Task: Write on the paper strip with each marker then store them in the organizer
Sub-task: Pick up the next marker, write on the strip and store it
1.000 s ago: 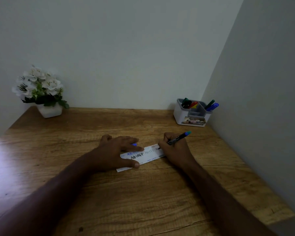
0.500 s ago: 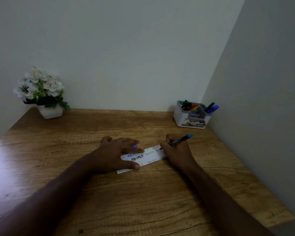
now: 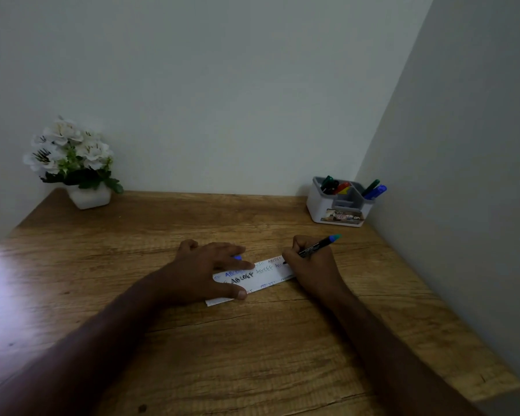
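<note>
My paper strip [image 3: 260, 276] reads "ABCDEF" repeated in black and blue; the organizer [image 3: 339, 205] label is illegible.

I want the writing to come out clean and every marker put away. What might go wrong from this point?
The right hand rests on the paper strip right beside the line it is writing with the marker, so fresh ink may smear. Only the left hand pins the strip, so lifting it might let the strip slide. A small blue piece, possibly a cap, peeks from under the left fingers and might be forgotten before the marker goes to the organizer.
</note>
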Demonstrator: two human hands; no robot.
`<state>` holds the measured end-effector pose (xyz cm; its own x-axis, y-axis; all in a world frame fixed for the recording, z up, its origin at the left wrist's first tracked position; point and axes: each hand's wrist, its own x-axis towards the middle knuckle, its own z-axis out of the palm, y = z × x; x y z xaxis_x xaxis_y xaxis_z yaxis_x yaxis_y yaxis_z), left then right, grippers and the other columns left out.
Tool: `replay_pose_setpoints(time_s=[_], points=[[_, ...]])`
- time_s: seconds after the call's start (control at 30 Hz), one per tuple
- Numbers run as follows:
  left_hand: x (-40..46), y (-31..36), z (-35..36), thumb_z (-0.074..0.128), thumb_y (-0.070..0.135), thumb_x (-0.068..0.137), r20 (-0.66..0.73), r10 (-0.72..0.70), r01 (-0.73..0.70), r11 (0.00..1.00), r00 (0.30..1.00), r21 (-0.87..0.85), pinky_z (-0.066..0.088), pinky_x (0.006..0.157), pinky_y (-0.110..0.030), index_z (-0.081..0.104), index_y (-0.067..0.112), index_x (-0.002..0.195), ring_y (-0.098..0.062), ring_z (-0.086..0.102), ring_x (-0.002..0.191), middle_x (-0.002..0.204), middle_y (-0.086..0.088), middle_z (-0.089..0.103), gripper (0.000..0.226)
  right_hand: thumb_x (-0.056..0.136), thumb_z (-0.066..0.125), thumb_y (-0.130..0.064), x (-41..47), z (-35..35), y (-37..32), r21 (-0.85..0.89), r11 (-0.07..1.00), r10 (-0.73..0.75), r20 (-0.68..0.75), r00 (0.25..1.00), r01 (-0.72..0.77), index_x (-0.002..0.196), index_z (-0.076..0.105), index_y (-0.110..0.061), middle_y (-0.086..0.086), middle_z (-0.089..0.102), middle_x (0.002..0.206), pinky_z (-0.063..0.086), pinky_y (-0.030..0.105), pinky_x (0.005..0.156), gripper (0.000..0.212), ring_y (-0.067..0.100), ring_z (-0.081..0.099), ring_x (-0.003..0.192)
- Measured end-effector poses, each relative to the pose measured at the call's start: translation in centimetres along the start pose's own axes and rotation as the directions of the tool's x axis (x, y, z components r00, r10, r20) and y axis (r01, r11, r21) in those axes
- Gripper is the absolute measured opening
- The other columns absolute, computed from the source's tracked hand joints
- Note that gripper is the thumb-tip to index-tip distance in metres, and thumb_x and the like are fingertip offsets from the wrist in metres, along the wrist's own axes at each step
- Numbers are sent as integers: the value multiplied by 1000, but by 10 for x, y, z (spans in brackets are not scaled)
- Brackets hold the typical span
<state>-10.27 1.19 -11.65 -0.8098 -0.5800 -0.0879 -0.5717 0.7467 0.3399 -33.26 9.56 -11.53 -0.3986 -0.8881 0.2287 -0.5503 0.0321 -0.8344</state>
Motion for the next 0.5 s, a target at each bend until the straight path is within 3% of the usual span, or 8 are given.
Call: replay_pose_setpoints(time_s=[0.3,0.5], points=[[1,0,0,15,101,49,12,-5,5,1000,1000,-2,-2,114,-55,29,63,135,-6,9,145,158,22,12,95,86,65,-11,0,0,0,-19,1000,4,0,1000,-4,65,54,-12,3,54,59,48,32,57,24,12,57,61],[1,0,0,15,102,49,10,-7,7,1000,1000,-8,-2,114,-57,29,64,134,-6,9,145,158,22,12,94,86,65,-11,2,1,-2,-20,1000,20,-8,1000,-20,65,53,-14,4,55,60,45,25,52,25,9,55,58]])
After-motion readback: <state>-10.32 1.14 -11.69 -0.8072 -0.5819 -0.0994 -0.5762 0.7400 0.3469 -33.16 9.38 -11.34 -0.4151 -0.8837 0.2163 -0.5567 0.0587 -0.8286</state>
